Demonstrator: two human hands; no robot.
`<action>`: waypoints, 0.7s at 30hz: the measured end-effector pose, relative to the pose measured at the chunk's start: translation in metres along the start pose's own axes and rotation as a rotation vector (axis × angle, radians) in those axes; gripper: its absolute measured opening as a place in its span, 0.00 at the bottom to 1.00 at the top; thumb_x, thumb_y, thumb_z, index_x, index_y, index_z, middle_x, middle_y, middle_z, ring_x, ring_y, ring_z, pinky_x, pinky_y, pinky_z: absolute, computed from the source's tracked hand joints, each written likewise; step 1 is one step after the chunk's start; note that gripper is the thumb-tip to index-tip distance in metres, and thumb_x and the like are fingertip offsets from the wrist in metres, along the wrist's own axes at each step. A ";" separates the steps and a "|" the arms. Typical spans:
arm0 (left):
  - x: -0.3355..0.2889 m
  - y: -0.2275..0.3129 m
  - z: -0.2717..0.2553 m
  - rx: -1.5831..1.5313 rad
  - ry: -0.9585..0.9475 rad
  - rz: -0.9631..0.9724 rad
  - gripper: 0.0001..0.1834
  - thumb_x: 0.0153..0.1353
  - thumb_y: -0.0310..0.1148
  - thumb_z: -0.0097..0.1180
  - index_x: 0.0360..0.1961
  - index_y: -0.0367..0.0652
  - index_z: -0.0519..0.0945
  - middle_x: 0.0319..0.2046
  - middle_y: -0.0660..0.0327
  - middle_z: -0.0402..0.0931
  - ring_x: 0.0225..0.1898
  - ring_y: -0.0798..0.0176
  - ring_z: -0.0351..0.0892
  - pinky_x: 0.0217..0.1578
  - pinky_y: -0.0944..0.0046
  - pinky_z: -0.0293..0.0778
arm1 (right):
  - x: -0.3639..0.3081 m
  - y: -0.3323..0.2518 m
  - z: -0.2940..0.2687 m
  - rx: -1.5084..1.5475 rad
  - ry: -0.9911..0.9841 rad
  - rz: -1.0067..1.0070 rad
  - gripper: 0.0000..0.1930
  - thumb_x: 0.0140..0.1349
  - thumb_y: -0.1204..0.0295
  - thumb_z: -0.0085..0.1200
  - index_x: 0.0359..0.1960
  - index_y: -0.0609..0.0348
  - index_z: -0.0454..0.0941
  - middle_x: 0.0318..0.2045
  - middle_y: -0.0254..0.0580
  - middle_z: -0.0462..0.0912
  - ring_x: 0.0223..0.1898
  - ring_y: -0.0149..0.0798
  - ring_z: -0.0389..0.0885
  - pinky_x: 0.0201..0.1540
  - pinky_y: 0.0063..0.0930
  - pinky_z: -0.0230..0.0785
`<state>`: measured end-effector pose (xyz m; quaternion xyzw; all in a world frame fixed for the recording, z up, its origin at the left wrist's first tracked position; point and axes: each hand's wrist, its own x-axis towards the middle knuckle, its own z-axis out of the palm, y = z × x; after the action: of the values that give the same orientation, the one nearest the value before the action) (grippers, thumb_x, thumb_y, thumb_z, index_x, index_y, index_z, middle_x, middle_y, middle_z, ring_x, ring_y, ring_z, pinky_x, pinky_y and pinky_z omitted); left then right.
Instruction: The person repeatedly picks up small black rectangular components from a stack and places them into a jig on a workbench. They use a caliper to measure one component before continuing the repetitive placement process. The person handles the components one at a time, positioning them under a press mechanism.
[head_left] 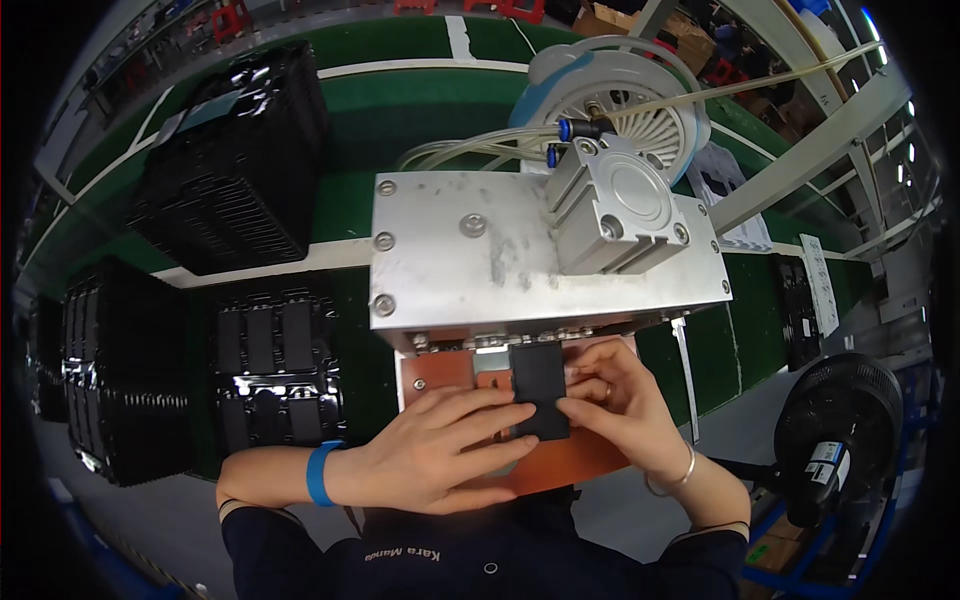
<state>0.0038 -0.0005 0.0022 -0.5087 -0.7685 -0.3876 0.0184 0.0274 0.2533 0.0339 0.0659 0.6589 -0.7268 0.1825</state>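
A flat black rectangular piece [541,390] lies on the orange base plate [440,373] in front of the metal press block. One end of it reaches to the block's lower front edge. My left hand [430,450] rests with fingers stretched out, its fingertips at the piece's left side. From the right, my right hand [620,405] pinches the piece's edge between thumb and fingers. Just above both hands stands the silver press block [470,255], with an air cylinder [625,205] bolted on top.
Tall stacks of black plastic trays [240,160] stand at left. Nearer is a tray [275,360] holding several black rectangular pieces. Behind the press sit clear air hoses and a white fan [640,110]. A black fan [835,430] stands at right, below a metal frame bar [820,140].
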 end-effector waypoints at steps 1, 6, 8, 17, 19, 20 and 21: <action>-0.003 0.002 -0.001 -0.030 0.050 -0.031 0.22 0.56 0.44 0.66 0.49 0.46 0.81 0.52 0.56 0.74 0.53 0.54 0.73 0.50 0.54 0.72 | 0.005 -0.001 -0.001 -0.098 -0.013 0.033 0.20 0.57 0.86 0.59 0.50 0.60 0.68 0.45 0.40 0.74 0.43 0.28 0.78 0.42 0.19 0.72; -0.012 0.018 -0.011 -0.390 0.297 -0.361 0.17 0.57 0.38 0.67 0.42 0.38 0.80 0.32 0.57 0.79 0.20 0.68 0.76 0.22 0.69 0.71 | -0.014 -0.001 0.014 -0.202 0.006 -0.106 0.17 0.54 0.87 0.64 0.41 0.62 0.69 0.38 0.38 0.77 0.33 0.27 0.81 0.32 0.17 0.73; -0.020 0.026 -0.013 -0.662 0.210 -0.534 0.15 0.59 0.37 0.66 0.38 0.36 0.79 0.23 0.60 0.78 0.18 0.73 0.75 0.21 0.72 0.70 | -0.023 0.005 0.041 -0.177 -0.081 -0.251 0.19 0.53 0.87 0.64 0.42 0.63 0.69 0.39 0.40 0.77 0.37 0.32 0.83 0.35 0.21 0.77; -0.193 0.006 -0.062 -0.301 0.902 -1.015 0.10 0.66 0.28 0.55 0.45 0.34 0.81 0.27 0.71 0.76 0.26 0.81 0.67 0.26 0.75 0.66 | 0.053 -0.005 0.146 -1.252 -0.678 -1.081 0.07 0.57 0.70 0.59 0.37 0.53 0.78 0.26 0.35 0.75 0.30 0.37 0.79 0.28 0.31 0.73; -0.238 -0.016 -0.042 -0.173 0.799 -0.980 0.13 0.66 0.28 0.55 0.49 0.31 0.79 0.29 0.67 0.79 0.28 0.79 0.70 0.28 0.72 0.69 | 0.081 0.013 0.176 -1.401 -0.808 -1.269 0.05 0.52 0.73 0.53 0.31 0.54 0.76 0.27 0.33 0.74 0.36 0.36 0.79 0.33 0.29 0.75; -0.230 -0.007 -0.043 -0.117 0.686 -1.167 0.14 0.63 0.28 0.59 0.48 0.31 0.80 0.28 0.62 0.80 0.29 0.77 0.72 0.30 0.70 0.70 | 0.093 0.023 0.189 -1.461 -0.864 -1.301 0.04 0.51 0.72 0.53 0.29 0.55 0.75 0.27 0.33 0.75 0.36 0.36 0.79 0.35 0.29 0.75; -0.229 -0.007 -0.033 0.125 0.680 -1.133 0.16 0.58 0.28 0.64 0.46 0.32 0.81 0.27 0.58 0.77 0.28 0.73 0.74 0.30 0.68 0.71 | 0.104 0.036 0.201 -1.498 -0.903 -1.365 0.03 0.52 0.72 0.53 0.27 0.54 0.74 0.27 0.33 0.76 0.37 0.35 0.79 0.35 0.29 0.75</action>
<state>0.0966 -0.1977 -0.0752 0.1271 -0.8896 -0.4309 0.0828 -0.0266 0.0347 -0.0097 -0.7090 0.7023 -0.0498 -0.0392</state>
